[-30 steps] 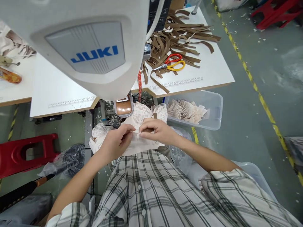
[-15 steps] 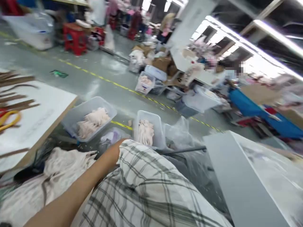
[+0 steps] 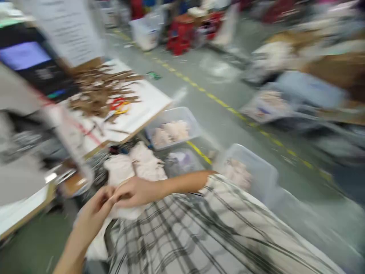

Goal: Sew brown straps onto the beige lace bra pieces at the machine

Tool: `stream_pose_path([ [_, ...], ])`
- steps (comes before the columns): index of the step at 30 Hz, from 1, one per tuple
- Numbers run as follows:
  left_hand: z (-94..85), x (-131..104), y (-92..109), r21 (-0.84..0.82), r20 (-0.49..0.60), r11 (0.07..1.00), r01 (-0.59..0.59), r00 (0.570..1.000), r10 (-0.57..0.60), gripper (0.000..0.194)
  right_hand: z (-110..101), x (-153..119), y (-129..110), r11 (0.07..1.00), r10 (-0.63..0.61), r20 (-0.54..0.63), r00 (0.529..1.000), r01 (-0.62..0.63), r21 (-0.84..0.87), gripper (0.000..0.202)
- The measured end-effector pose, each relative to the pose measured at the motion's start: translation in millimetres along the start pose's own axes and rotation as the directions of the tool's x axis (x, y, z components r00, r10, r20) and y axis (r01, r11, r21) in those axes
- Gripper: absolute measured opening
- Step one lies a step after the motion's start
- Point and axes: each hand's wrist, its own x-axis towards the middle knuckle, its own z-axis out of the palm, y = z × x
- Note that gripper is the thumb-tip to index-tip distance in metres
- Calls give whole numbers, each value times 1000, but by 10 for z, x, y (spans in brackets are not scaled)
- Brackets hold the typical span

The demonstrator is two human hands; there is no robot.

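Note:
My left hand (image 3: pixel 96 207) comes from the lower left, and my right hand (image 3: pixel 135 192) reaches across from the right. Their fingertips meet in a pinch, both hands closed. Whatever is between the fingers is too small and blurred to make out. Just below my right hand a pale cloth piece (image 3: pixel 129 212) lies over my lap, partly hidden by the hands. Beyond them are stacks of pale cloth pieces (image 3: pixel 146 163), close to the edge of a white table (image 3: pixel 148 110).
Brown strips (image 3: pixel 97 91) and scissors with red and yellow handles (image 3: pixel 119 105) lie on the table. Clear plastic bins (image 3: pixel 185 114) with pale pieces stand on the floor ahead. A machine with a lit screen (image 3: pixel 25 56) is at left. Red stools (image 3: pixel 179 35) stand farther off.
The view has swung left, bringing the table, the screen and both hands into sight. Earlier only one forearm showed, with its hand out of frame. Now the hands are together.

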Motion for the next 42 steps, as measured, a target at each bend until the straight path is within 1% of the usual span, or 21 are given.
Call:
stream_pose_path([
  [1, -149, -248, -56, -28, -75, 995, 94, 993, -96, 26, 50, 32, -23, 999, 29, -129, 991, -24, 41, 20],
  [2, -237, -445, -97, -191, -219, 969, 154, 956, -195, 26, 79, 66, -30, 996, 17, -219, 976, 1, 84, 17],
  [3, -282, -584, -137, -344, -333, 922, 176, 896, -295, 25, 92, 105, -30, 992, 33, -273, 962, 2, 129, 15],
  [4, -303, -671, -178, -432, -365, 882, 188, 858, -361, 22, 97, 146, -30, 989, 53, -273, 960, -13, 145, 13],
  [5, -315, -721, -217, -463, -384, 864, 196, 834, -396, 21, 100, 184, -39, 989, 69, -252, 965, -32, 148, 13],
  [6, -325, -749, -247, -460, -399, 864, 205, 822, -407, 21, 104, 214, -59, 989, 80, -220, 972, -49, 142, 13],
  [7, -339, -767, -266, -422, -409, 880, 218, 821, -399, 20, 111, 235, -86, 990, 85, -183, 979, -62, 126, 13],
  [9, -379, -799, -274, -287, -447, 930, 229, 827, -341, 17, 134, 260, -141, 992, 90, -126, 988, -78, 96, 12],
  [12, -445, -853, -283, -111, -493, 970, 216, 836, -242, 16, 172, 288, -163, 992, 112, -97, 989, -104, 77, 12],
  [14, -475, -874, -310, -86, -494, 977, 195, 843, -212, 15, 186, 313, -142, 987, 144, -103, 984, -136, 83, 12],
  [17, -494, -883, -362, -100, -469, 981, 169, 861, -196, 16, 179, 353, -91, 977, 202, -105, 974, -193, 89, 12],
  [19, -496, -884, -388, -57, -482, 982, 182, 856, -187, 17, 148, 381, -49, 977, 210, -108, 972, -203, 73, 13],
  [20, -497, -885, -395, -5, -496, 981, 193, 852, -170, 18, 124, 398, -28, 979, 204, -121, 971, -201, 42, 13],
  [22, -503, -887, -392, 143, -513, 973, 182, 854, -84, 18, 60, 443, 9, 978, 181, -171, 968, -196, -73, 15],
  [24, -519, -886, -366, 290, -484, 950, 113, 874, 44, 17, -12, 501, 24, 963, 152, -185, 971, -188, -193, 16],
  [25, -533, -882, -347, 342, -464, 937, 73, 880, 101, 17, -46, 531, 20, 960, 140, -163, 977, -174, -220, 16],
  [27, -568, -872, -307, 390, -434, 920, 32, 888, 154, 17, -105, 583, -7, 969, 137, -90, 987, -152, -194, 13],
  [30, -621, -859, -263, 369, -415, 929, 28, 899, 138, 18, -164, 622, -64, 979, 187, 11, 982, -185, -90, 13],
  [36, -660, -857, -237, 273, -409, 961, 50, 910, 69, 15, -222, 628, -75, 958, 274, 146, 951, -283, 47, 13],
  [39, -656, -851, -232, 240, -417, 967, 83, 909, 25, 12, -236, 631, -55, 946, 295, 184, 938, -313, 78, 12],
  [42, -646, -836, -243, 241, -427, 960, 140, 904, -24, 14, -235, 630, -45, 936, 315, 195, 929, -337, 96, 11],
])
